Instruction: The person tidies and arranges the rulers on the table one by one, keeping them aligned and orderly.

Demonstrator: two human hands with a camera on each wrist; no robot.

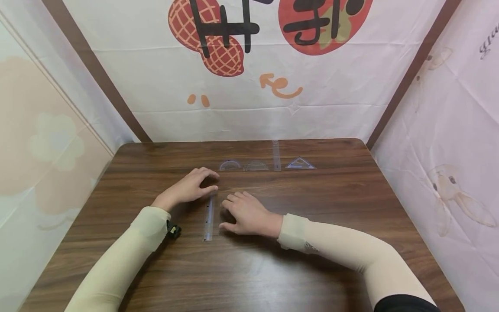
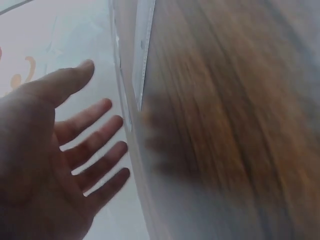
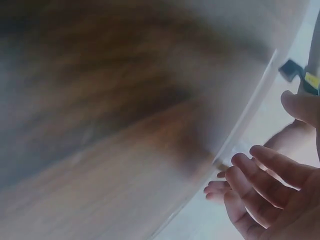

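A clear straight ruler with a blue stripe lies lengthwise on the wooden table between my two hands. At its far end hovers my left hand, fingers loosely bent and thumb apart, holding nothing. My right hand is just to the right of the ruler, fingers relaxed and nothing in them. The left wrist view shows the left hand with its fingers spread. In the right wrist view, the right hand has slightly bent fingers near a thin clear edge of the ruler.
Along the table's back lie a blue-marked protractor, a clear protractor, another clear ruler and a set square. A printed cloth hangs behind the table. A small black device sits at the left wrist.
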